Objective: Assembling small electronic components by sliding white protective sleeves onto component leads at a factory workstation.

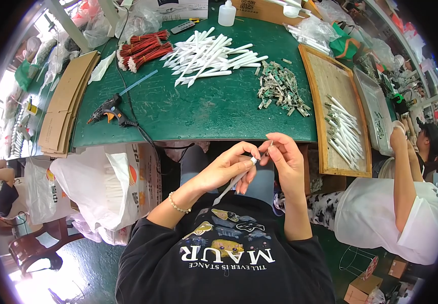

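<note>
Over my lap, just off the table's near edge, my left hand (224, 166) is closed round a white pen-shaped tube (233, 185). The tube slants, its pointed end toward my shirt and its other end up by my fingertips. My right hand (287, 158) pinches a small thin piece (271, 143) beside that upper end; fingers partly hide it, so its kind is unclear. On the green table (204, 111) lie a heap of white pen-shaped tubes (206, 53) and a pile of small circuit boards (282, 88).
At the right stands a wooden tray (310, 91) holding tubes with boards at their ends. A glue gun (110, 110), red wire bundles (145, 48), cardboard sheets (69, 104) and a white bottle (226, 13) are on the table. A person in white (381, 207) sits at the right.
</note>
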A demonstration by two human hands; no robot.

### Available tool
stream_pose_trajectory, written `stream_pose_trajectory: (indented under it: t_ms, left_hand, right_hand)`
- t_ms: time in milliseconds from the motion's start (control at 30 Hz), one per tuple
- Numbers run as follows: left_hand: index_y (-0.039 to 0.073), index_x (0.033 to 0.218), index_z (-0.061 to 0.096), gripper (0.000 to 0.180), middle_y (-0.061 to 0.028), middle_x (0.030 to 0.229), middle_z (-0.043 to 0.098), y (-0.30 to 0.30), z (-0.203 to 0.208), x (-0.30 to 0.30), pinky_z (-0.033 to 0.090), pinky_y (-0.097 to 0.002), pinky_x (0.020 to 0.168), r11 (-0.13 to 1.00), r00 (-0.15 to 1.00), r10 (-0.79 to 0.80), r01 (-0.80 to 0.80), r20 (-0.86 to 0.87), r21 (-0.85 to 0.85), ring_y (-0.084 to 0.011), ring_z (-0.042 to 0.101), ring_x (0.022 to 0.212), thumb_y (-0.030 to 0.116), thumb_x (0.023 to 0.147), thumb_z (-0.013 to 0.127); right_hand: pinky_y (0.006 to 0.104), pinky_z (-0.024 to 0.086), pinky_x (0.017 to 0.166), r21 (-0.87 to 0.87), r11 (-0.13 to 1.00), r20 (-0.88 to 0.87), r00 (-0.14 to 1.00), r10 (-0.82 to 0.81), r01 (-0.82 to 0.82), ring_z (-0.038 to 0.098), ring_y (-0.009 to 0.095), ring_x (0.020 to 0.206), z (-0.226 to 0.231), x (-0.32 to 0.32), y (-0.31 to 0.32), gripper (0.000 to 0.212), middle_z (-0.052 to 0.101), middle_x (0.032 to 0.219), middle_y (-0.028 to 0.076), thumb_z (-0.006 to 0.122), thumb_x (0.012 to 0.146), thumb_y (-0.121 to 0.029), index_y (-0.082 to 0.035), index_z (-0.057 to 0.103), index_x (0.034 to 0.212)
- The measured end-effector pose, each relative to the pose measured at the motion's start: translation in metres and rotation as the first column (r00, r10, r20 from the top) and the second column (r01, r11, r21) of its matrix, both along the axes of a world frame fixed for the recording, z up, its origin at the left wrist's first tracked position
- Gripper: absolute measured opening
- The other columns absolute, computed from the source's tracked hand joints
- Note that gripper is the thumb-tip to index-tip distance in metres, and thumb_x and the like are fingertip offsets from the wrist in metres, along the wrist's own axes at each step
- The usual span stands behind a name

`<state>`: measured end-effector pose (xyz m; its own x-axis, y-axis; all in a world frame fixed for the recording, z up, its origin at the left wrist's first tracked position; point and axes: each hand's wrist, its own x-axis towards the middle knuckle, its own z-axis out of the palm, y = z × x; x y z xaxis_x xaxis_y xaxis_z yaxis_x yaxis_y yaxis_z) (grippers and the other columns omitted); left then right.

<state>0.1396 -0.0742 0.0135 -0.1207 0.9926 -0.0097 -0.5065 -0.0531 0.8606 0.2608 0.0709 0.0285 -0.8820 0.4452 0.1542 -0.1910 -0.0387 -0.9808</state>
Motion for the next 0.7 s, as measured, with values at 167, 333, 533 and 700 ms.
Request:
stream_pose_trajectory:
  t_ms: [167, 333, 533, 700]
  left_hand:
    - [0.012, 0.113, 0.039, 0.016, -0.0063, 0.072, 0.054, -0.002, -0.008, 0.004, 0.040, -0.0186, 0.040, 0.996, 0.996, 0.045, -0.050, 0.077, 0.070, -0.0110, 0.055, 0.048, 0.016, 0.098, 0.040]
    - [0.013, 0.112, 0.038, 0.015, -0.0081, 0.070, 0.054, -0.003, -0.009, 0.007, 0.033, -0.0182, 0.035, 0.985, 0.985, 0.138, -0.148, 0.107, 0.092, -0.0101, 0.048, 0.040, 0.014, 0.097, 0.038]
    - [0.013, 0.111, 0.037, 0.014, -0.0097, 0.068, 0.053, -0.005, -0.011, 0.010, 0.028, -0.0178, 0.033, 0.969, 0.977, 0.168, -0.188, 0.134, 0.159, -0.0091, 0.043, 0.037, 0.015, 0.097, 0.037]
    - [0.012, 0.112, 0.036, 0.015, -0.0106, 0.069, 0.053, -0.007, -0.012, 0.012, 0.028, -0.0178, 0.033, 0.967, 0.979, 0.155, -0.177, 0.128, 0.182, -0.0090, 0.042, 0.037, 0.015, 0.097, 0.037]
  right_hand:
    - [0.0237, 0.047, 0.074, -0.129, 0.990, -0.066, 0.995, -0.073, 0.063, 0.059, 0.012, 0.082, -0.002, -0.003, -0.014, 0.023, 0.063, 0.099, 0.011, 0.051, 0.094, -0.011, 0.000, 0.048, 0.114]
    - [0.0265, 0.048, 0.077, -0.238, 0.970, -0.056, 0.997, -0.058, 0.043, 0.061, 0.015, 0.087, -0.007, -0.002, -0.020, 0.021, 0.064, 0.097, 0.012, 0.052, 0.094, -0.012, -0.002, 0.049, 0.112]
    - [0.0275, 0.050, 0.077, -0.259, 0.963, -0.081, 0.992, -0.096, 0.072, 0.063, 0.018, 0.089, -0.009, 0.002, -0.027, 0.019, 0.064, 0.099, 0.013, 0.056, 0.091, -0.011, -0.001, 0.051, 0.108]
    - [0.0278, 0.051, 0.076, -0.230, 0.970, -0.086, 0.992, -0.097, 0.075, 0.063, 0.018, 0.087, -0.005, 0.001, -0.028, 0.017, 0.064, 0.097, 0.013, 0.057, 0.090, -0.010, -0.002, 0.054, 0.105]
